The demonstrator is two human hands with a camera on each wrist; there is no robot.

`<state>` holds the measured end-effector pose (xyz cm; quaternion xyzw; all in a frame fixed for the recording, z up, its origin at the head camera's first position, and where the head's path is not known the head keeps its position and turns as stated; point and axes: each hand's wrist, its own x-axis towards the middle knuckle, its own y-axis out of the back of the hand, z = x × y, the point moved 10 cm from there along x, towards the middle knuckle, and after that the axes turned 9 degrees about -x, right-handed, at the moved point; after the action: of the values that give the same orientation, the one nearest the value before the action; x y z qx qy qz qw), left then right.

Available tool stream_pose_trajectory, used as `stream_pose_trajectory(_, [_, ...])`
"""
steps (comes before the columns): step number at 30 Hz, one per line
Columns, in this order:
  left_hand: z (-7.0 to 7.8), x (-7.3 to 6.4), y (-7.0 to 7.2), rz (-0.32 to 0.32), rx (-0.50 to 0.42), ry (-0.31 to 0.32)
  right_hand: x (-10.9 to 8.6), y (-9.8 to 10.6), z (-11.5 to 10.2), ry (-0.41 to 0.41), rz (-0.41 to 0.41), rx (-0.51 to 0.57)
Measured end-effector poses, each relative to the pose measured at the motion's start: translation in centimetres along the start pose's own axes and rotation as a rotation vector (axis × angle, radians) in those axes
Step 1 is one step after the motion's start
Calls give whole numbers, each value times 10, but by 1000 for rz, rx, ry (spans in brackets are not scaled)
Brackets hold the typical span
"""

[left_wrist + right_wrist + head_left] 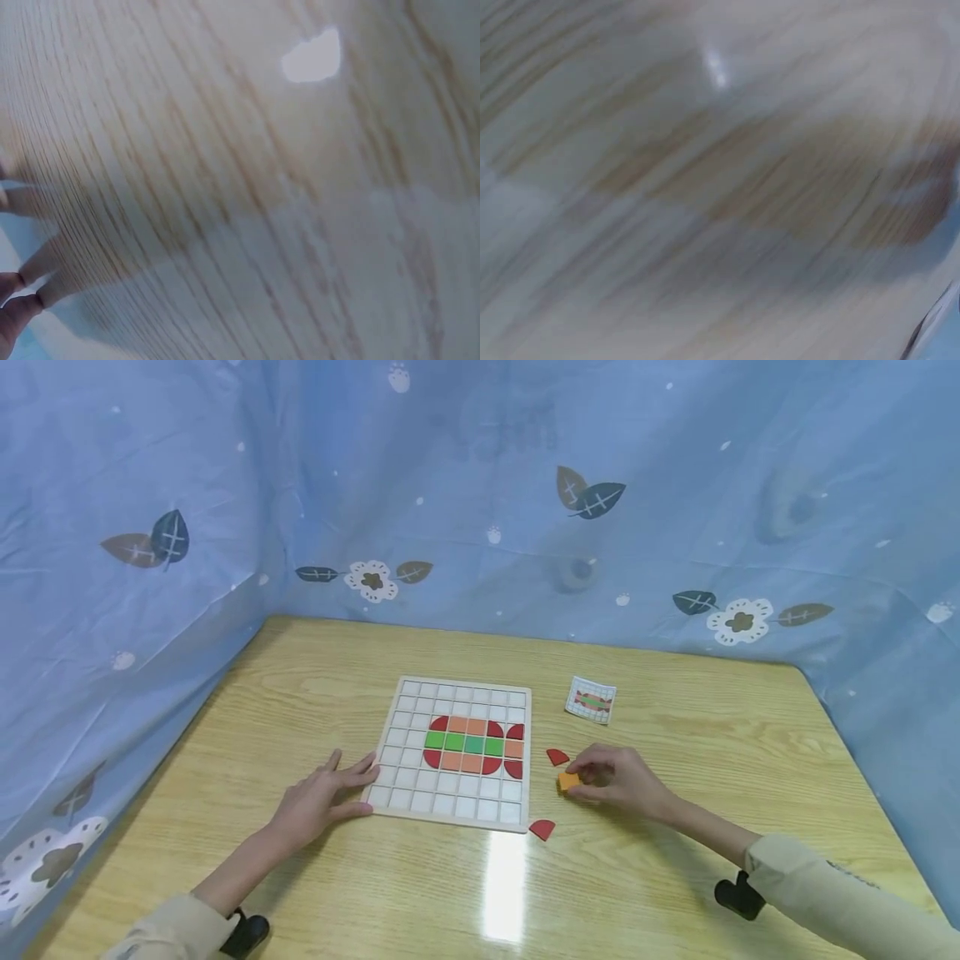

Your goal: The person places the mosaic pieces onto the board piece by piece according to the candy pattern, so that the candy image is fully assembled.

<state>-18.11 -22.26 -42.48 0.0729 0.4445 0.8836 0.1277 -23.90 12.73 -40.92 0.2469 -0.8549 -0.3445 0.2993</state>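
A white gridded board (461, 797) with a pale wooden frame lies on the table. On it, green squares (453, 742) form a row between salmon squares (467, 725), with red quarter-circle pieces at the corners and right side. My left hand (318, 797) rests at the board's left edge, fingers spread and touching the frame; a few of its fingertips (19, 304) show in the left wrist view. Right of the board, my right hand (618, 781) pinches an orange square tile (567, 782) just above or on the table; which, I cannot tell. The right wrist view shows mostly blurred tabletop.
One loose red quarter-circle piece (557, 757) lies just beyond the orange tile. Another red quarter-circle (542, 829) is near the board's lower right corner. A small pattern card (591, 700) lies behind them. Blue patterned cloth (480, 485) hangs around the wooden table (337, 660).
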Motion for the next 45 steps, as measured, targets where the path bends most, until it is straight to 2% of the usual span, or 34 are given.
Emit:
stream_pose_trajectory(6, [3,1,0,-1,-4,-10,21,-13,-4,-185,112,79])
stream_pose_trajectory(8, [1,2,-1,-2,-13,-7,29,-19,-8,-220,131,104])
stream_pose_trajectory(17, [0,0,-2,2,-16,3,73,-47,-31,-280,145,142])
stream_pose_trajectory(24, [1,0,-1,1,-11,6,102,-72,-36,-372,136,178])
stream_pose_trajectory(28, [1,-1,-1,2,-11,9,121,-83,-44,-356,158,182])
stream_pose_trajectory(33, [1,1,-1,3,1,3,137,-95,-55,-287,171,93])
stream_pose_trajectory(39, [2,2,0,-11,6,10,146,-103,-60,-260,173,55])
stream_pose_trajectory(45, [1,1,1,-19,-1,10,153,-111,-61,-274,137,12])
